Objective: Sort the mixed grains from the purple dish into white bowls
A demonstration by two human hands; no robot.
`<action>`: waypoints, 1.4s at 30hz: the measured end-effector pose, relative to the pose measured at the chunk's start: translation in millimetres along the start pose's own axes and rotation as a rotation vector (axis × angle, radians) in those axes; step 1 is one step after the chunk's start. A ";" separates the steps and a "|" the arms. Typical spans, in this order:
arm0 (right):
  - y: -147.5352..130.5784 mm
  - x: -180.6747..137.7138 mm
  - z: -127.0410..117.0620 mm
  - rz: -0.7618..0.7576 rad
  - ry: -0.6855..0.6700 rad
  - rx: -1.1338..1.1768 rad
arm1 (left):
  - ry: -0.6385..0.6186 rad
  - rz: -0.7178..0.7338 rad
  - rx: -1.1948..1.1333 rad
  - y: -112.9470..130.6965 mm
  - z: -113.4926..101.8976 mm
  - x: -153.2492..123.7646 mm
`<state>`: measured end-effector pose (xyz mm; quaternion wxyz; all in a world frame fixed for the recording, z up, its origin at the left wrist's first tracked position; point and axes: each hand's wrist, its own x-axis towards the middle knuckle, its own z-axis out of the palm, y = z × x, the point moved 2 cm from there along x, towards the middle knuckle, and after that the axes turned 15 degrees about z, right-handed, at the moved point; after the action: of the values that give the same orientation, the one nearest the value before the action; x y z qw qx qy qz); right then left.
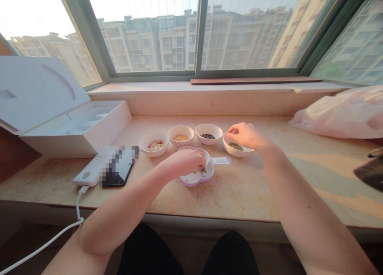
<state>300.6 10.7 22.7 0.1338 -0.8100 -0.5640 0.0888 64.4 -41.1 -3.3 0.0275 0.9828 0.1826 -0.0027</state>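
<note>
My left hand (185, 161) is curled over a lilac-rimmed white dish (196, 178), fingers pinched among a few small seeds in it. My right hand (245, 135) hovers over the rightmost white bowl (231, 149), fingertips pinched above the greenish seeds (236, 146) inside. Three more white bowls stand in a row behind: one with pale slices and red bits (154, 143), one with tan grains (180, 135), one with dark seeds (208, 133). A small white label (222, 161) lies beside the lilac dish.
A phone (118, 168) lies on a white power bank (89, 172) with a cable (44, 245) at the left. An open white box (77, 128) stands behind it. A plastic bag (341, 113) lies at the right, a dark object (369, 172) at the far right edge.
</note>
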 end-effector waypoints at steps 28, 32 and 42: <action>-10.0 -3.2 5.6 -0.067 0.014 -0.004 | 0.260 -0.058 -0.052 -13.1 -13.0 -10.2; -17.1 -12.4 7.4 -0.124 0.037 0.039 | 0.518 -0.178 -0.221 -45.4 -14.0 -18.9; -62.2 -73.7 29.0 -0.586 -0.238 0.318 | 0.576 -0.568 -0.050 -80.9 -14.1 -35.1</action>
<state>211.1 -34.7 14.4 0.2116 -0.5668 -0.7632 0.2271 2.5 22.5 7.1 -0.0029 0.8529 0.4471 0.2696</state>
